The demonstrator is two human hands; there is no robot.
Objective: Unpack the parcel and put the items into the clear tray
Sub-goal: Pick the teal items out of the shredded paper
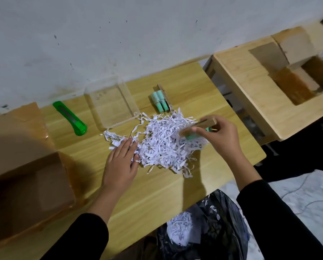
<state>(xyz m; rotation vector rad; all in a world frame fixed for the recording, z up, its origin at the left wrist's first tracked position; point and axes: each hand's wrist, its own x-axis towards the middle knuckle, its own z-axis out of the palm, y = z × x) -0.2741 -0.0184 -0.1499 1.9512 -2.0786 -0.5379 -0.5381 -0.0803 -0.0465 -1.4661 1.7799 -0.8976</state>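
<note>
A heap of white shredded paper [164, 141] lies in the middle of the wooden table [157, 188]. My right hand [219, 136] is closed on a carded pack of mint-green tubes [196, 128], lifted at the heap's right edge. My left hand [122, 162] lies flat, fingers spread, on the heap's left side. A second carded pack of mint-green tubes [159, 99] rests on the table just right of the clear tray [127, 102]. The tray stands at the back near the wall and holds nothing. The opened cardboard parcel [21, 175] sits at the left.
A green utility knife [69, 118] lies left of the tray. A black rubbish bag [200, 228] with shredded paper in it hangs at the table's front edge. To the right stands a second wooden table [250, 87] carrying open cardboard boxes [292, 72].
</note>
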